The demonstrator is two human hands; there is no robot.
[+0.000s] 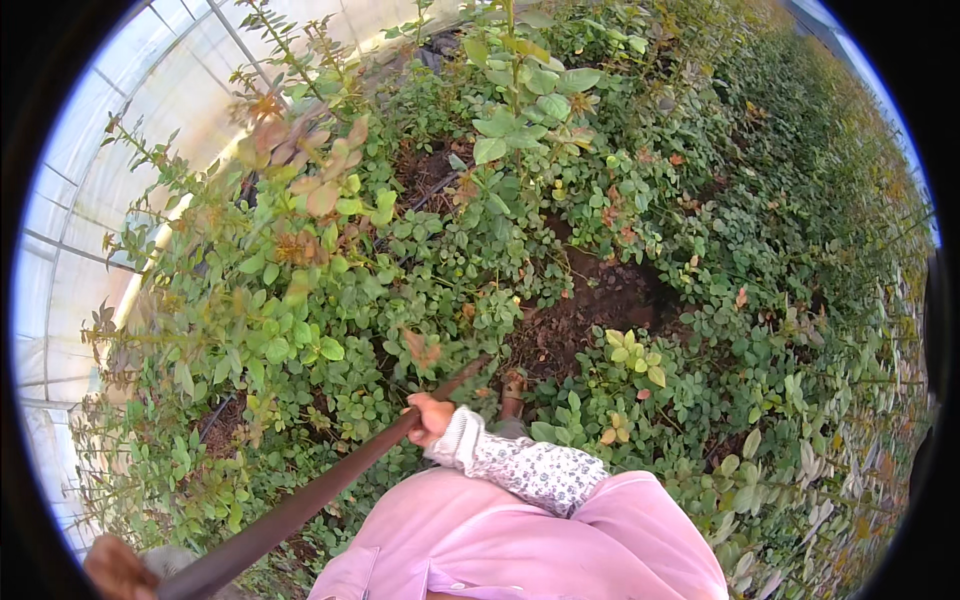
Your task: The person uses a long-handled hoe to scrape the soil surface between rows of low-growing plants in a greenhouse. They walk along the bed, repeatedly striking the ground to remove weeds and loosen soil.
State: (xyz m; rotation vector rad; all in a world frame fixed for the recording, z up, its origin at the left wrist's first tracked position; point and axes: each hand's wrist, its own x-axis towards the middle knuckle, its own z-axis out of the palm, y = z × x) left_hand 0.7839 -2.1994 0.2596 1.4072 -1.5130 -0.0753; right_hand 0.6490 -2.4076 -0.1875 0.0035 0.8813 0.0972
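Note:
A long dark brown tool handle (307, 499) runs slantwise from the lower left up to the middle of the view. My right hand (430, 420), in a floral sleeve with a ribbed cuff, grips it in front of my body. Blurred at the lower left rim, my left hand (120, 568) is closed around the upper part of the same handle. The far end of the handle drops among the leaves near bare brown soil (581, 307); whatever is fixed to that end is hidden. Leafy rose bushes (300, 315) surround the handle.
My brown footwear (513, 390) shows between plants, just beyond my right hand. Dense foliage (772, 187) fills the right side. A dark irrigation pipe (435, 191) lies among the stems. Translucent greenhouse sheeting (90, 202) on a frame stands at the left. Tall shoots (514, 97) rise ahead.

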